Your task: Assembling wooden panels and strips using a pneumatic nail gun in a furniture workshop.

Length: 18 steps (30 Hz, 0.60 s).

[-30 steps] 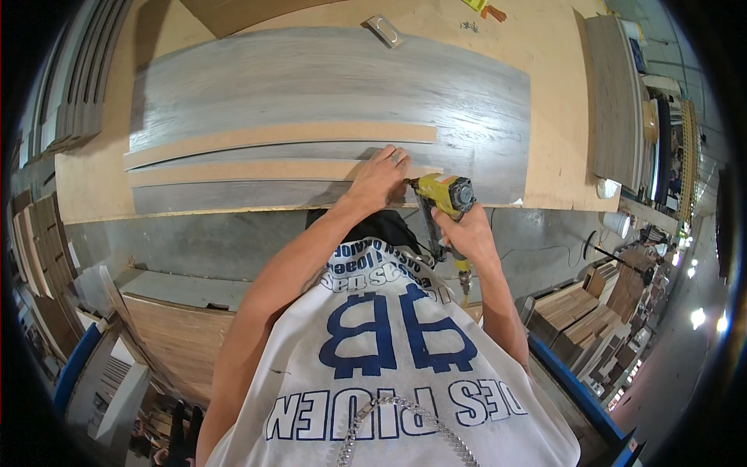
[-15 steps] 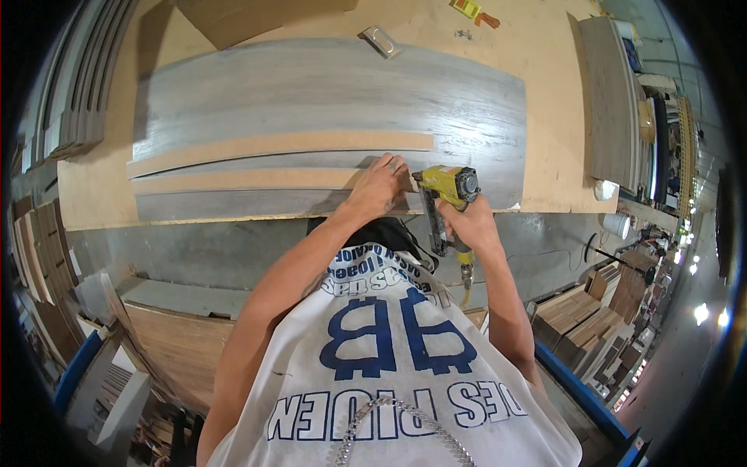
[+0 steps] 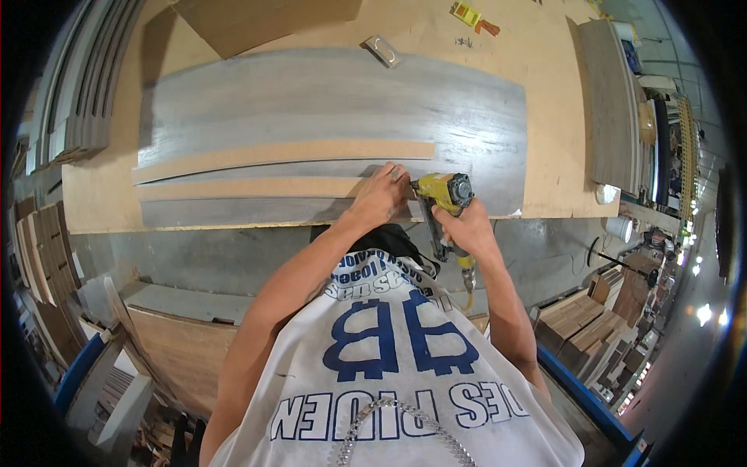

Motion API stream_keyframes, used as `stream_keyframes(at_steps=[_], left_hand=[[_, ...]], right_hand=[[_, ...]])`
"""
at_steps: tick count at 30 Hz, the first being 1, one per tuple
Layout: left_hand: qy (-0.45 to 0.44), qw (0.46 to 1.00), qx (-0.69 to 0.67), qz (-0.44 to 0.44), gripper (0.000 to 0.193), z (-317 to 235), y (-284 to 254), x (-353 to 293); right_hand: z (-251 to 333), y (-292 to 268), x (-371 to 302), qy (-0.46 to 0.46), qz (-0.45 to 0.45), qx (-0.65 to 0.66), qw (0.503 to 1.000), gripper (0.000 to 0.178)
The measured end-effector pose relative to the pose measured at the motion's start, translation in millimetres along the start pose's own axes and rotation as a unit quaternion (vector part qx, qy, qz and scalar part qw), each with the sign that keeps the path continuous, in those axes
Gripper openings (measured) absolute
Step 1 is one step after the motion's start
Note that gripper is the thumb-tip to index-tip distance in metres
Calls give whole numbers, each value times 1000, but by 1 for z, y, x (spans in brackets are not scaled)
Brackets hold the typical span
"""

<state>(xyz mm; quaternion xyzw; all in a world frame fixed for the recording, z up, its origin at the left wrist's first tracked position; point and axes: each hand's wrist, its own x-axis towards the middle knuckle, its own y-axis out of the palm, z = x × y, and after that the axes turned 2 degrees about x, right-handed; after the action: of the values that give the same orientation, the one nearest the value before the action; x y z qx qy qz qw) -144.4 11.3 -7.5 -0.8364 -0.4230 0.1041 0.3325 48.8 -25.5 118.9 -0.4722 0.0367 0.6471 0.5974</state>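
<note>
We closed our right hand (image 3: 468, 227) around the yellow nail gun (image 3: 442, 188), while our left hand (image 3: 381, 194) curled over the near strip (image 3: 264, 187), its hold unclear.

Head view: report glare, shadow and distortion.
In the head view, glare whitens the gray panel toward its right end, and its far edge bows; also in the head view, a dark shadow lies on the table at upper left, and bright lamps bloom at far right.

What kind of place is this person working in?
Probably a woodworking shop: the right hand grips what looks like a yellow nail gun, a long grey panel lies on the worktable, and wood-toned boards sit stacked nearby.
</note>
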Motion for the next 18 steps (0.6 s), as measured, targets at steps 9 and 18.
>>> stream_keyframes(at_steps=[9,18], left_hand=[[-44,990,71,117,54,-13,5,-8],[-94,978,159,-99,63,-8,-33,17]], right_hand=[[-29,-26,-3,-2,-12,-64,998,45],[-62,-77,58,-113,-327,-153,926,66]])
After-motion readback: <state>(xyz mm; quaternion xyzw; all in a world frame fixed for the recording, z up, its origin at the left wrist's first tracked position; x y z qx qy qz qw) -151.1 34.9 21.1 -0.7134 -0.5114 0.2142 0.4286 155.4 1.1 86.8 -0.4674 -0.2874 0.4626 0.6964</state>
